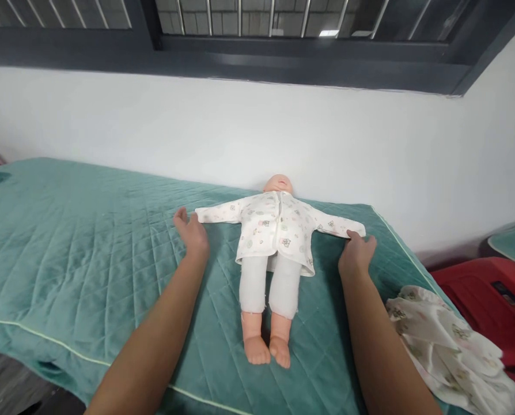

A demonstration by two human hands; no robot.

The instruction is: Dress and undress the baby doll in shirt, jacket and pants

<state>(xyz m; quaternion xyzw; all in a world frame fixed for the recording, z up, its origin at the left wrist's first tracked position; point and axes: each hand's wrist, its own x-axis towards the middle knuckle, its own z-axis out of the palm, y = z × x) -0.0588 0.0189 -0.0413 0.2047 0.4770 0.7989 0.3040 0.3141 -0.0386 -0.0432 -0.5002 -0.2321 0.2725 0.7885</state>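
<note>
A baby doll (254,340) lies on its back, its head towards the wall and its bare feet towards me. It wears a white printed baby shirt (261,225), with both sleeves spread out sideways, and white covering on its legs. At the cuff of the sleeve on the left is my left hand (192,235), thumb beside the cuff and fingers apart from it. My right hand (356,253) has its thumb on the end of the other sleeve, fingers curled by the cuff. No doll hands show beyond the cuffs.
Green quilted cover (110,230) spreads under the doll, with a pale piped edge. Crumpled printed cloth (451,351) lies at the right edge, beside a red plastic case or chair (477,294). Behind stand a white wall (154,127) and a dark-framed barred window (283,57).
</note>
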